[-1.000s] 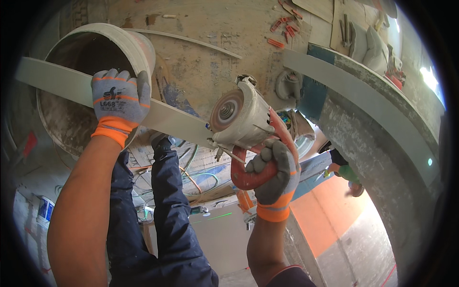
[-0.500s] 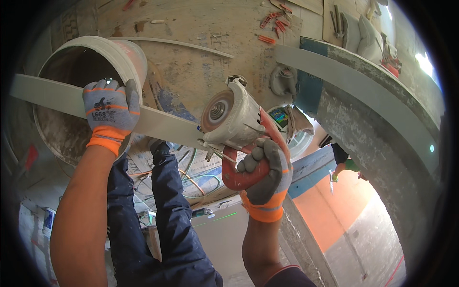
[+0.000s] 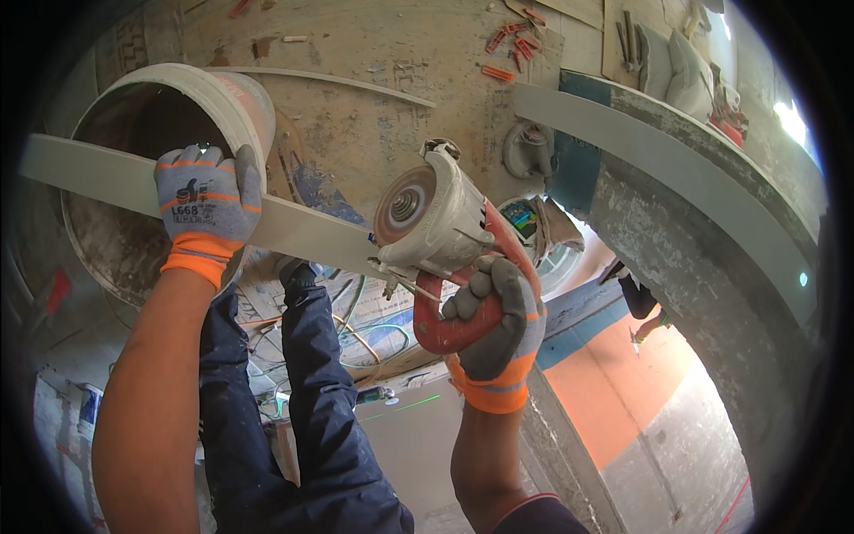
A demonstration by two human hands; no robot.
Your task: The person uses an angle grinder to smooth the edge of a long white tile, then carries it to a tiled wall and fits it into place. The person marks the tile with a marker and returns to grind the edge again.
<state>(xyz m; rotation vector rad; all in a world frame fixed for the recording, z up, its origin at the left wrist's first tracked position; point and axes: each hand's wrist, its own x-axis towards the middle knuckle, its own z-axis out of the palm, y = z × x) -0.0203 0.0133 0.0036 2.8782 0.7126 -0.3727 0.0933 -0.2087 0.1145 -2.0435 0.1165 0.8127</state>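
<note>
My left hand (image 3: 209,200), in a grey and orange work glove, is closed over a long pale strip (image 3: 311,236). The strip crosses the rim of a large whitish bucket (image 3: 253,111), whose dark opening faces me. My right hand (image 3: 498,320), gloved alike, wraps round the red loop handle of a dusty handheld power cutter (image 3: 445,222). A round brownish disc (image 3: 405,206) shows on the cutter's near side. The cutter's lower front meets or overlaps the strip's right end; whether the disc touches the strip is hidden.
A long pale strip (image 3: 658,147) lies along a ledge on the right. Orange-red clips (image 3: 511,40) and a thin strip (image 3: 338,82) lie on the dusty board floor. Hoses or cords (image 3: 360,338) run near my legs. Another person's hand (image 3: 654,327) shows at right.
The other person's hand at right has moved a little to the right and down. My hands, the strip and the cutter stay nearly in place.
</note>
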